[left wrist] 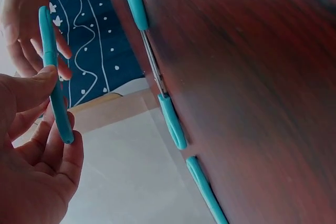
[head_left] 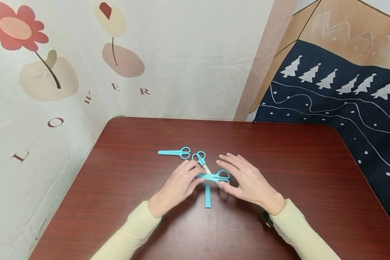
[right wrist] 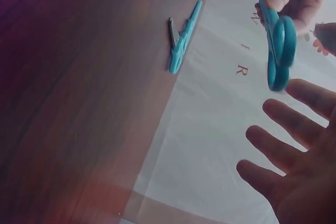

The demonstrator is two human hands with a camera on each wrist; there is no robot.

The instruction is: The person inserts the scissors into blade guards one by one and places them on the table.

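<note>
Lifted above the table, a pair of light-blue scissors (head_left: pixel 220 176) with its blades in a matching cover is pinched between the thumb and fingers of my left hand (head_left: pixel 180 182). Its handle loops point toward my right hand (head_left: pixel 247 177), whose fingers are spread and hold nothing. In the right wrist view, those fingertips (right wrist: pixel 257 132) hang just beside the loops. Behind the held pair lies a second pair of scissors (head_left: pixel 199 157) with bare metal blade showing. A loose blade cover (head_left: pixel 208 196) rests on the table nearer to me.
A third pair of scissors (head_left: pixel 173 153), sheathed in its cover, lies farther left on the dark red-brown table (head_left: pixel 279 151). Beyond the table's back edge hangs a pale cloth (head_left: pixel 188 72) with printed flowers and letters, and a navy cloth (head_left: pixel 331 97) with white trees at right.
</note>
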